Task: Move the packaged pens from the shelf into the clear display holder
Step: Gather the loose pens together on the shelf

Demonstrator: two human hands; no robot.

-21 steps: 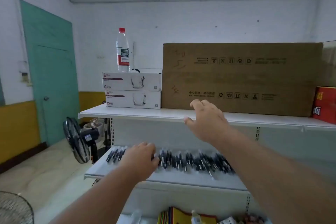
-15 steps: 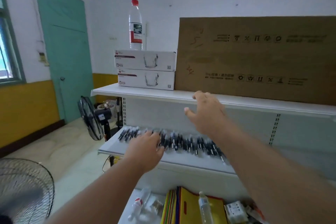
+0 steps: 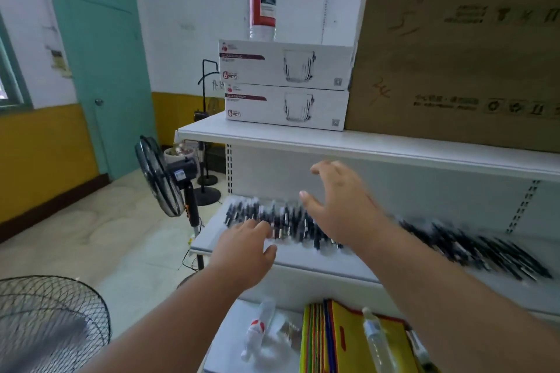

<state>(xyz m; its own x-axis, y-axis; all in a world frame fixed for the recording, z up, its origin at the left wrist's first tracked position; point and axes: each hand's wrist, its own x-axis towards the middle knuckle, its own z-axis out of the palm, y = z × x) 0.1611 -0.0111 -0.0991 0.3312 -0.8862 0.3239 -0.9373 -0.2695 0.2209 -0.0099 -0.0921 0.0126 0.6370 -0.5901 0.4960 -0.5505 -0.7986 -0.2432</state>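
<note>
Nearest the camera, two bare forearms reach forward over a white shelving unit. On the lowest shelf (image 3: pixel 230 339) lie a stack of bright folders (image 3: pixel 333 342) in yellow, green, blue and red, a small clear bottle (image 3: pixel 374 333) resting on them, and a crumpled white-and-red wrapper (image 3: pixel 257 330) to their left.

Above that, on the middle shelf (image 3: pixel 212 236), the left hand (image 3: pixel 245 247) sits palm down at the near edge of a long row of packaged pens (image 3: pixel 281 221), its fingertips touching or just over the dark pens; motion blur hides whether any pen is gripped. The right hand (image 3: pixel 339 200) hangs spread wide above the same row, thumb and fingers splayed, holding nothing. The pens run along the shelf from its left end far to the right, where they blur into dark streaks.

To the left, on the pale floor, part of a wire fan guard (image 3: pixel 45 321) fills the lower corner, and a black standing fan (image 3: pixel 165 179) stands just beside the shelving's end.

On the top shelf (image 3: pixel 272 138), two white boxes of glasses (image 3: pixel 285 85) are stacked one on the other, a clear plastic water bottle (image 3: pixel 263 0) with a red label upright on top. A large brown cardboard carton (image 3: pixel 454 54) stands touching them on the right. Beyond, a teal door (image 3: pixel 100 54) is set in a white and yellow wall.
</note>
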